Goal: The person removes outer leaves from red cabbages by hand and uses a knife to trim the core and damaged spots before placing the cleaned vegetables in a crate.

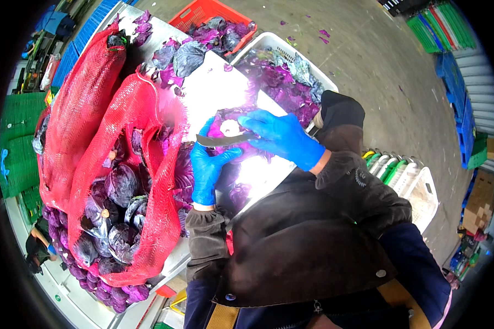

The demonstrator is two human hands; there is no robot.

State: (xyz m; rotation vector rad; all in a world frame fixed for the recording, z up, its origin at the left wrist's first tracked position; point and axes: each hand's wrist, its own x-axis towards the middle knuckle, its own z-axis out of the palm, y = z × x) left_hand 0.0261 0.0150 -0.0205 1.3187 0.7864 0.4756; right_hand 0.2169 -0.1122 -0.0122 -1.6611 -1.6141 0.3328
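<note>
A red cabbage [230, 129] with a pale stem end rests between my hands over the bright metal table [209, 74]. My left hand [209, 171], in a blue glove, curls around its left side. In my right hand [286, 138], also gloved in blue, is a knife [218, 141], its blade lying across the cabbage and pointing left. The knife's handle is hidden by my fingers. Left of my hands, an opened red mesh bag [162, 216] spills whole red cabbages [121, 184]. Glare washes out part of the table around the cabbage.
A full red mesh bag [82, 120] lies farther left. Trimmed cabbages [115, 296] are piled at the lower left. Beyond the table stand a red crate [200, 12] and a white crate [326, 82] with purple leaves. Another white crate [422, 200] is at the right. Leaf scraps dot the floor.
</note>
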